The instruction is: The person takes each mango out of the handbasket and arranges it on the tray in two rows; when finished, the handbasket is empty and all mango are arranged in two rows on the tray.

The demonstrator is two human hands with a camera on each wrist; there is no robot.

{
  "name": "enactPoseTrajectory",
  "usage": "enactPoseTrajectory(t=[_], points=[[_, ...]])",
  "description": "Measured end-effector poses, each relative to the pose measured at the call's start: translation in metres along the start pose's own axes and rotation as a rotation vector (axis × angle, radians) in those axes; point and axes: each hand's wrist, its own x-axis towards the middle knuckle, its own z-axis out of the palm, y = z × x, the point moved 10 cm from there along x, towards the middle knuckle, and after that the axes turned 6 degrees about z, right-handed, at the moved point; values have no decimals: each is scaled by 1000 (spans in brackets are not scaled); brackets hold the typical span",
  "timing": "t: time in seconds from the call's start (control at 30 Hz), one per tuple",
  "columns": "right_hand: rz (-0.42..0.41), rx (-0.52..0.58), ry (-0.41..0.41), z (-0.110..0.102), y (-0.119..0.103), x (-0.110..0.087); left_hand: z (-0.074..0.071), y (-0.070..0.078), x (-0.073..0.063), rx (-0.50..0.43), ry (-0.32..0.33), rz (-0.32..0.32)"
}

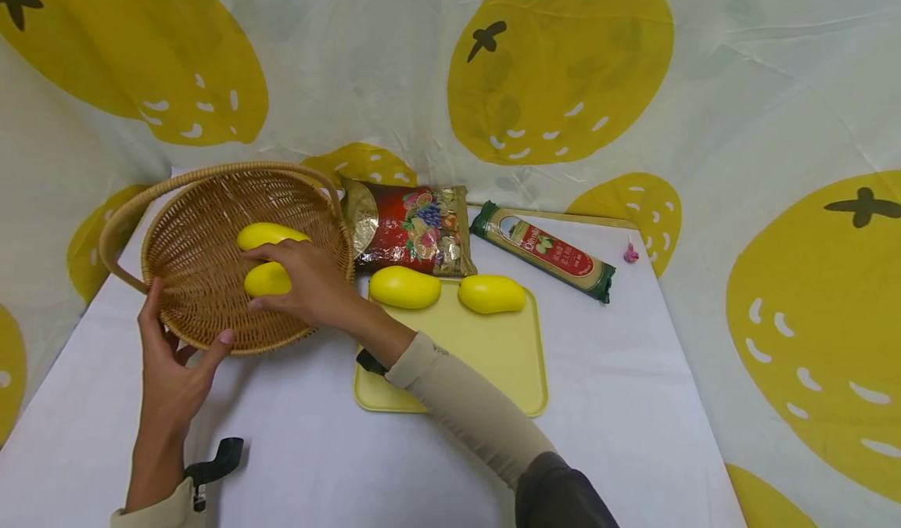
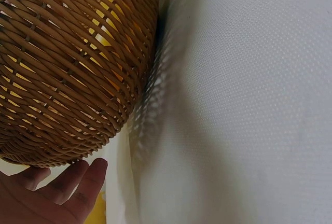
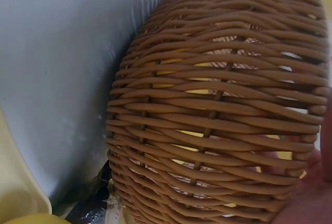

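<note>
A brown wicker basket (image 1: pixel 204 278) with an arched handle stands at the left, its mouth facing me. My left hand (image 1: pixel 172 368) holds the basket's near-left rim, thumb and fingers spread along it; in the left wrist view its fingertips (image 2: pixel 96 175) meet the basket's edge. Reaching over the right rim, my right hand (image 1: pixel 310 281) grips a yellow mango (image 1: pixel 266 280) inside, fingers above it and thumb below. Another mango (image 1: pixel 271 235) lies just behind it in the basket. Woven wicker (image 3: pixel 212 105) hides most of the right hand in the right wrist view.
On a pale yellow tray (image 1: pixel 464 371) lie two more mangoes, a left one (image 1: pixel 404 288) and a right one (image 1: pixel 491 294). Behind stand a red and gold fruit-printed bag (image 1: pixel 415 231) and a long green-ended packet (image 1: pixel 542 251). A small pink item (image 1: pixel 630 254) sits far right.
</note>
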Motion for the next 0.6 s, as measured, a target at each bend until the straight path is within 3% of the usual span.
enactPoseTrajectory(t=[0.6], points=[[165,-227,-218,28,22,25,1,-1,-3,5,17,-19]])
